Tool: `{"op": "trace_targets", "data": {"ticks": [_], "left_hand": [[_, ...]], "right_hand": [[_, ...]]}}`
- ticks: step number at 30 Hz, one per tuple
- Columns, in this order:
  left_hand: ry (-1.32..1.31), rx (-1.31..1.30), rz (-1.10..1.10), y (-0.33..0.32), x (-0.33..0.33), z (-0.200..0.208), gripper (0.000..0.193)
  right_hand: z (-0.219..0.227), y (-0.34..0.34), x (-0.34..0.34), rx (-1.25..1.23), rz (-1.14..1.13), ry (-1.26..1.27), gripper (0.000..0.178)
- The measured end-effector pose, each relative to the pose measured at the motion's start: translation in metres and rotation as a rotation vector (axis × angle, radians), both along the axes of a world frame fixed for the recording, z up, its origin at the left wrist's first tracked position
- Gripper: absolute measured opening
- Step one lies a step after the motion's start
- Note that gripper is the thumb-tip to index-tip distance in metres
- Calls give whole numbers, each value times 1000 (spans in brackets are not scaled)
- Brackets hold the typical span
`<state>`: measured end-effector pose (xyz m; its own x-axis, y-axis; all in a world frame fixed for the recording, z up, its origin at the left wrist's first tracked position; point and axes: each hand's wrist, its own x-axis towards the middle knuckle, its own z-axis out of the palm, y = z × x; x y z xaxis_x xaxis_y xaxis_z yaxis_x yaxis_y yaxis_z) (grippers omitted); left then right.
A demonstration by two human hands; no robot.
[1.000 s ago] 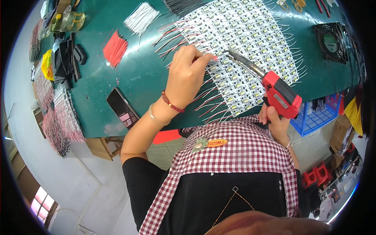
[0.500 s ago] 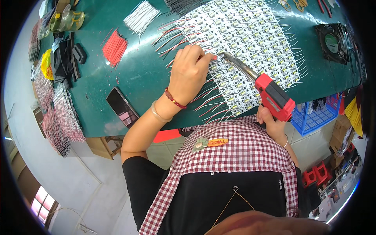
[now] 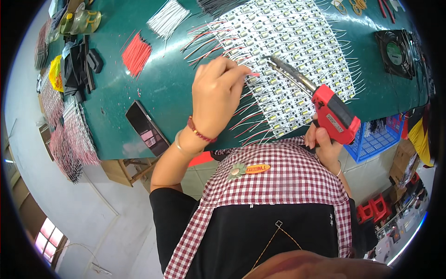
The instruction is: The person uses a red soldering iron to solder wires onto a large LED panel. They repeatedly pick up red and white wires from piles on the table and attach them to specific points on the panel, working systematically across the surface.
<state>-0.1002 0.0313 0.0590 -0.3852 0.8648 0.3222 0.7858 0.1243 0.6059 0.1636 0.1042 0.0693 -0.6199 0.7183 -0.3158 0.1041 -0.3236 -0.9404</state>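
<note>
A broad sheet of small white circuit boards lies on the green table, with red, black and white wires sticking out along its edges. My left hand is over the sheet's left side, thumb and forefinger pinched on a short red wire. In my right hand, near the table's front edge, is a red and black soldering gun. Its metal tip points up and left over the boards, a little to the right of the red wire. My fingers partly hide the wire.
Bundles of red wires and white wires lie to the left. A phone rests near the front edge. At the right stand a black fan and, lower down, a blue basket. Wired boards hang off the left side.
The soldering gun's tip has drawn up and away from the red wire, its body shifting right and down. My left hand has moved slightly left and down, still pinching the wire.
</note>
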Motion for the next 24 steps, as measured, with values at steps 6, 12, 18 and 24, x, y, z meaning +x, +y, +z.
{"op": "trace_targets", "data": {"ticks": [6, 12, 18, 24], "left_hand": [[-484, -82, -155, -14, 48, 17, 12], [-648, -116, -175, -17, 68, 19, 8], [-866, -106, -68, -20, 79, 10, 5], [-1035, -286, -204, -17, 68, 18, 5]], "right_hand": [[18, 10, -27, -139, 81, 129, 18], [21, 5, -34, -107, 65, -69, 16], [19, 5, -32, 135, 194, -142, 23], [22, 5, -34, 161, 215, -172, 20]]}}
